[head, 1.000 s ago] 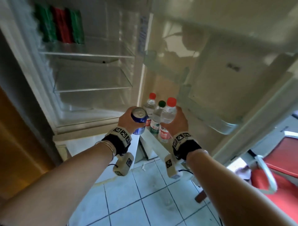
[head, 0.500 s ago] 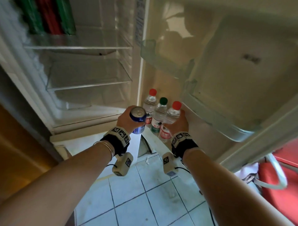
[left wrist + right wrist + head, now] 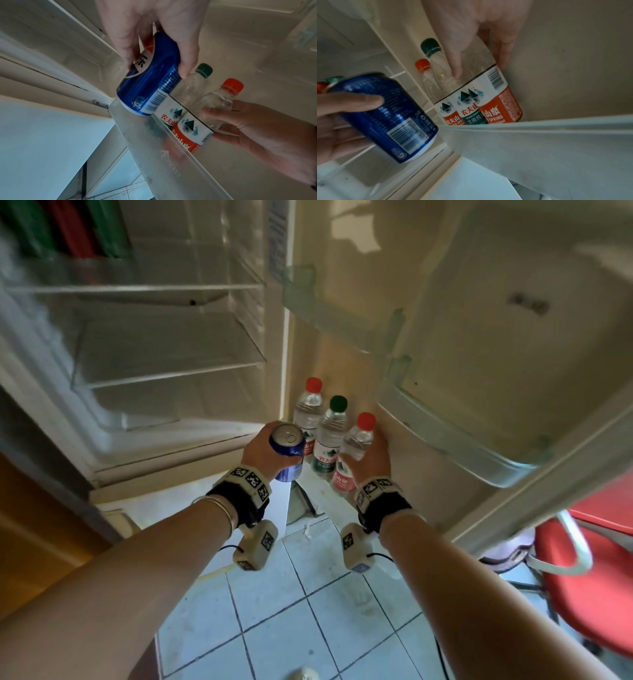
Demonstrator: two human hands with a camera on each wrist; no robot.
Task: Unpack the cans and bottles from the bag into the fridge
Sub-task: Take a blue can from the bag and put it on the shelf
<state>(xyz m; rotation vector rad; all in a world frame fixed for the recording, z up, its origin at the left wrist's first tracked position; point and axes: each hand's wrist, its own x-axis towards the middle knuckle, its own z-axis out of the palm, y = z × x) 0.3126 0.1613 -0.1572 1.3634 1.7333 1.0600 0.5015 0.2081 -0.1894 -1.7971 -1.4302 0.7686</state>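
Observation:
My left hand [image 3: 263, 451] grips a blue can [image 3: 287, 451], tilted, in front of the open fridge; the can [image 3: 150, 79] hangs just over the rim of the door's bottom bin [image 3: 154, 155]. My right hand [image 3: 368, 462] holds a red-capped water bottle [image 3: 354, 451] by its clear upper body and has it standing in that bin [image 3: 539, 142], label [image 3: 501, 106] low behind the rim. Beside it stand a green-capped bottle [image 3: 330, 440] and another red-capped bottle [image 3: 308, 416]. The bag is out of view.
Green and red cans [image 3: 65, 231] stand on the fridge's top glass shelf. The lower glass shelves [image 3: 164, 371] hold nothing. The door [image 3: 496, 320] swings open to the right with upper bins [image 3: 342, 313]. A red chair [image 3: 589, 570] stands at right on the tiled floor [image 3: 308, 621].
My right hand has lowered the red-capped bottle into the door bin beside the other two. My left hand has stayed in place with the can. My head has moved closer.

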